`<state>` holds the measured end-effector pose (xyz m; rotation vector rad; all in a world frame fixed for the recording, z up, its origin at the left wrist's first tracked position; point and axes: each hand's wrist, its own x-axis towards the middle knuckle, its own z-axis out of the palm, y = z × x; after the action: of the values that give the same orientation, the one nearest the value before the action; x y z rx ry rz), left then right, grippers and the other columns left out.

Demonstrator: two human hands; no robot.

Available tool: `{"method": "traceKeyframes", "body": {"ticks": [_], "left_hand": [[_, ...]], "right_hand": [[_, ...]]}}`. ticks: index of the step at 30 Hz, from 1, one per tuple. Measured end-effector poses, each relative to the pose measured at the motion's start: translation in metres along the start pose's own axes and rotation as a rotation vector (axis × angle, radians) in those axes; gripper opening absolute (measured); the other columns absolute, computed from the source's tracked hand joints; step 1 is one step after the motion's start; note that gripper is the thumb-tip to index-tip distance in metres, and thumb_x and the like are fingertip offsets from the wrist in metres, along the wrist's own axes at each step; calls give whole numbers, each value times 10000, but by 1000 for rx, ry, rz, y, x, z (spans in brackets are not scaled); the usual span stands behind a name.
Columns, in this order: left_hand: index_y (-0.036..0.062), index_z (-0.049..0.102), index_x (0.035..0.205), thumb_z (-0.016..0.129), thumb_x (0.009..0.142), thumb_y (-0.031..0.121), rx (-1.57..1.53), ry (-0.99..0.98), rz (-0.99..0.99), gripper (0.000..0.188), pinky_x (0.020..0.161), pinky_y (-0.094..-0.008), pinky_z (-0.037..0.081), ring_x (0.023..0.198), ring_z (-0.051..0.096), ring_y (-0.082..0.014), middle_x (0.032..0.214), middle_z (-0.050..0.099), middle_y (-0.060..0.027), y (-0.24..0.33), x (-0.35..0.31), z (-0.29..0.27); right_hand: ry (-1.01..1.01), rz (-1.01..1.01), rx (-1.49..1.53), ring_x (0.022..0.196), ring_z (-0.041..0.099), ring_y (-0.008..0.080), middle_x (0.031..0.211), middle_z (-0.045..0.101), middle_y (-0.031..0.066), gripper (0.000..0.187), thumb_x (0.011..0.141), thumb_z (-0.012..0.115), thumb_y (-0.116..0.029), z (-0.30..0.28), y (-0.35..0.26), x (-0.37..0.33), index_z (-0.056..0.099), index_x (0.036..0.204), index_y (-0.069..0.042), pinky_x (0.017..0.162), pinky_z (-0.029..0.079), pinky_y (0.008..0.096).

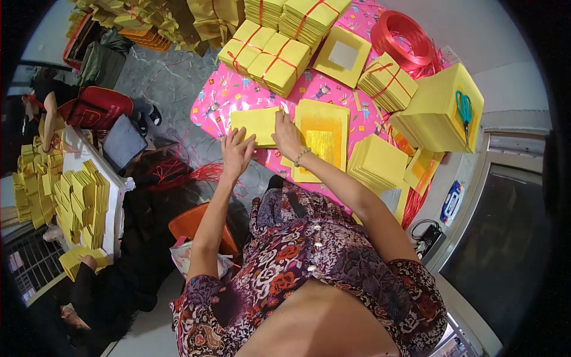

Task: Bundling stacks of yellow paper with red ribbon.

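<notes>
A folded piece of yellow paper (254,124) lies at the near left part of a table with a pink patterned cover (209,98). My left hand (237,153) has its fingers spread, with the tips at the near edge of that paper. On its right edge, the fingers of my right hand (286,135) are closed, the thumb side toward the paper. Just right of that hand is a stack of yellow paper sheets (324,119) with a shiny gold rectangle on top. A beaded bracelet (302,156) circles my right wrist.
Red-tied yellow paper bundles (279,59) stand at the back, beside a red plastic twine coil (404,38). Teal scissors (464,113) rest on a tall paper stack (437,110) at right. Other people handle paper at a white table (119,205) on the left. An orange stool (205,229) stands near me.
</notes>
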<state>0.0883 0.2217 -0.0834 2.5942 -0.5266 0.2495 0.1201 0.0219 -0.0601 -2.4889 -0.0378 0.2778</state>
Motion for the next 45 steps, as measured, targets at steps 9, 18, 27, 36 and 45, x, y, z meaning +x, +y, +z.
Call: {"method": "traceKeyframes", "body": {"ticks": [9, 18, 27, 36, 45], "left_hand": [[120, 733, 956, 680, 814, 188, -33, 16, 1, 167, 945, -429, 389, 1025, 602, -252, 1058, 686, -63, 3, 23, -7], [114, 717, 955, 648, 820, 189, 4, -33, 34, 169, 909, -424, 392, 962, 607, -259, 992, 693, -57, 11, 47, -25], [95, 703, 986, 683, 832, 245, -5, 69, 150, 215, 922, -435, 381, 1013, 574, -267, 1052, 666, -71, 39, 57, -34], [90, 694, 935, 764, 758, 257, -450, -410, 369, 253, 760, -403, 471, 841, 578, -287, 871, 617, -89, 137, 8, 9], [104, 724, 877, 761, 763, 228, -476, -484, 161, 173, 774, -388, 482, 830, 571, -281, 843, 644, -70, 144, -7, 36]], "right_hand": [[32, -231, 90, 931, 586, 387, 1056, 513, 197, 405, 790, 704, -90, -63, 36, -51, 500, 1131, -10, 815, 501, 451], [-202, -268, -86, 1031, 531, 331, 1050, 526, 140, 434, 753, 755, -141, -108, 107, -155, 539, 1111, -24, 854, 485, 415], [-11, -376, -274, 981, 526, 282, 1037, 511, 102, 494, 671, 791, -151, -88, 124, -173, 549, 1092, -59, 803, 494, 384], [-76, -399, -59, 883, 563, 276, 871, 566, 85, 148, 816, 674, -180, -90, 144, -170, 633, 871, -49, 774, 488, 377], [-82, -303, 25, 874, 562, 288, 838, 577, 98, 179, 874, 641, -210, -96, 136, -164, 665, 841, -35, 786, 471, 394]]}}
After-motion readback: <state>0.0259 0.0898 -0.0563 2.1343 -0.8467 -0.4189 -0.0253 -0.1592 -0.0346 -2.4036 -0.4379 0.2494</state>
